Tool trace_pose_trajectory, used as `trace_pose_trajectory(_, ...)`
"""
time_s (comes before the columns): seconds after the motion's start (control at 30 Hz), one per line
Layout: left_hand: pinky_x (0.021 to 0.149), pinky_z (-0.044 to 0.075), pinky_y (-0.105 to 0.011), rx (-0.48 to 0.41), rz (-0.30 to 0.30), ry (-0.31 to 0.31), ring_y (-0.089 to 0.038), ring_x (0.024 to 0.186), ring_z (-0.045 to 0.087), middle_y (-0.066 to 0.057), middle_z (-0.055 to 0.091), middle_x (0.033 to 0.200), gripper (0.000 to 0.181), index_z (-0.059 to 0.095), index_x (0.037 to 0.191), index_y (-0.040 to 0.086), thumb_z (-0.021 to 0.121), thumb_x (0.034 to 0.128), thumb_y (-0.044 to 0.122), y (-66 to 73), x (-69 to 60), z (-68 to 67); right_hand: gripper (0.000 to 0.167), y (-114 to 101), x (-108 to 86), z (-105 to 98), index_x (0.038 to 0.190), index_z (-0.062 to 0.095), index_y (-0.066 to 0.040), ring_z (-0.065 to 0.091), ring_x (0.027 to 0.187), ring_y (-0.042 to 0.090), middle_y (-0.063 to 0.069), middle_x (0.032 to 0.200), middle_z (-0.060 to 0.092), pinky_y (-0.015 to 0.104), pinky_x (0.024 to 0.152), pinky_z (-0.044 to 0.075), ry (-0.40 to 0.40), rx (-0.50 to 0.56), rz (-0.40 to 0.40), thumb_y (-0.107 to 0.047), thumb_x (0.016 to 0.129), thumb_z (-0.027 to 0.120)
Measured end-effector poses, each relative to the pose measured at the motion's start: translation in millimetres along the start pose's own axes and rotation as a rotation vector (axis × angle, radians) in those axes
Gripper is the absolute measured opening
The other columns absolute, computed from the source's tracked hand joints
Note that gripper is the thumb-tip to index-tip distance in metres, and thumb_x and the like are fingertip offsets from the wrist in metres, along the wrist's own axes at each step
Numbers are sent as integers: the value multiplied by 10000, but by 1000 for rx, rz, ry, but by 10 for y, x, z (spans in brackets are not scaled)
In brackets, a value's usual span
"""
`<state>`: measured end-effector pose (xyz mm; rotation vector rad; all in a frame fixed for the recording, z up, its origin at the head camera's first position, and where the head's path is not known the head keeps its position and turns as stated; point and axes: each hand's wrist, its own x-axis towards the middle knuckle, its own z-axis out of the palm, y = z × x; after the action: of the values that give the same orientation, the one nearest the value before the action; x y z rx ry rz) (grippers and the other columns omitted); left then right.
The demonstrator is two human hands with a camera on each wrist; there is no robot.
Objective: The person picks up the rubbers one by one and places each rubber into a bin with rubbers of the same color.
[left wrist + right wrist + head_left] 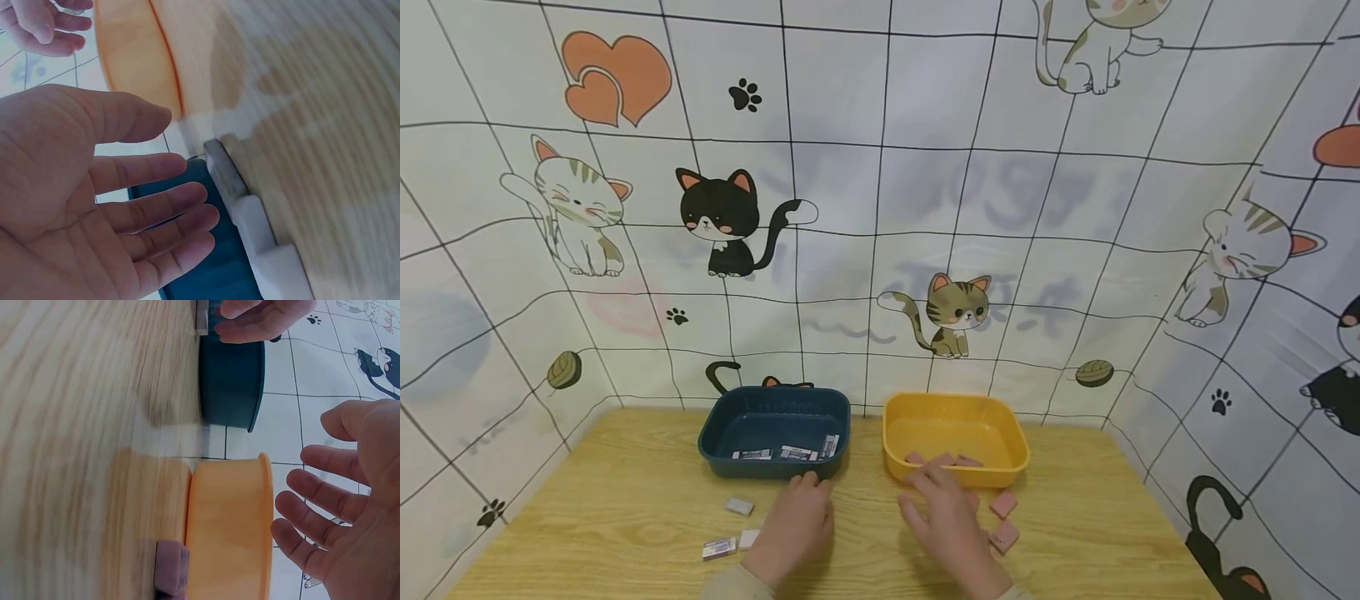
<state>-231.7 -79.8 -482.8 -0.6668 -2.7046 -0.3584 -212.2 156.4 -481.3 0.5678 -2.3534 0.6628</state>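
My left hand (796, 523) is over the table in front of the dark blue basin (715, 450). Its fingers are loosely extended and hold nothing, as the left wrist view shows. White eraser-like blocks with printed sleeves (719, 548) lie beside it, and several labelled ones (798, 453) are inside the blue basin. By the front of the yellow basin (992, 477), my right hand (946, 518) hovers, empty, with its fingers spread. Small pink blocks (1003, 536) lie to its right, partly hidden by the hand. More pink blocks (970, 461) show inside the yellow basin.
Both basins stand side by side at the back of the wooden table (625, 492), with a narrow gap between them. Behind them hangs a white gridded curtain (850, 192) printed with cats. It also runs along both sides of the table.
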Motion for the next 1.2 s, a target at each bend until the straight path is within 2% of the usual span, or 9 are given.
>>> trace_pose_trajectory(0.13, 646, 509, -446, 24, 11, 1, -271, 697, 543, -86, 553, 787, 155, 682, 912, 11, 752, 781, 57, -61, -10, 40, 221, -31, -3, 17, 983, 751, -72, 639, 875, 151, 26, 965, 668, 291, 704, 562, 33, -13, -43, -84, 790, 858)
trace_pose_trajectory(0.33, 658, 517, -442, 24, 16, -31, -264, 698, 553, -84, 568, 785, 174, 681, 907, 27, 792, 777, 52, -109, -15, 30, 179, -92, -35, 29, 1027, 743, -116, 626, 965, 145, -8, 1031, 653, 356, 794, 561, -46, 20, 11, -121, 861, 808)
trace_pose_trajectory(0.47, 673, 524, -446, 21, 25, -43, -269, 712, 564, -84, 584, 790, 224, 676, 897, 46, 839, 743, 47, -146, -16, 30, 163, -122, -53, 32, 1045, 733, -116, 618, 983, 136, -9, 1053, 646, 359, 806, 560, -93, 35, 29, -133, 892, 787)
trace_pose_trajectory(0.6, 710, 542, -458, 14, 11, -59, -271, 737, 582, -86, 601, 808, 274, 689, 912, 49, 861, 702, 5, -184, -3, 42, 149, -133, -62, 31, 1052, 736, -110, 614, 975, 133, -17, 1058, 644, 359, 802, 556, -110, 49, 34, -137, 909, 768)
trace_pose_trajectory(0.77, 719, 552, -453, -17, -15, -80, -256, 738, 586, -82, 606, 825, 298, 704, 943, 44, 826, 698, -73, -227, 12, 64, 148, -127, -75, 41, 1059, 741, -117, 604, 966, 126, -36, 1050, 636, 357, 804, 547, -112, 51, 29, -141, 914, 765)
trace_pose_trajectory(0.97, 715, 554, -450, -61, -12, -70, -258, 744, 604, -78, 600, 824, 296, 680, 929, 40, 795, 701, -109, -259, -2, 66, 167, -138, -79, 53, 1088, 730, -126, 582, 976, 117, -48, 1053, 613, 356, 813, 536, -130, 55, 30, -139, 923, 756)
trace_pose_trajectory(1.2, 682, 550, -451, -80, -2, -17, -258, 747, 592, -79, 601, 836, 352, 649, 909, 45, 804, 644, -126, -282, -17, -13, 180, -132, -93, 90, 1078, 723, -136, 587, 974, 117, -46, 1049, 619, 352, 814, 545, -121, 26, -1, -150, 906, 775)
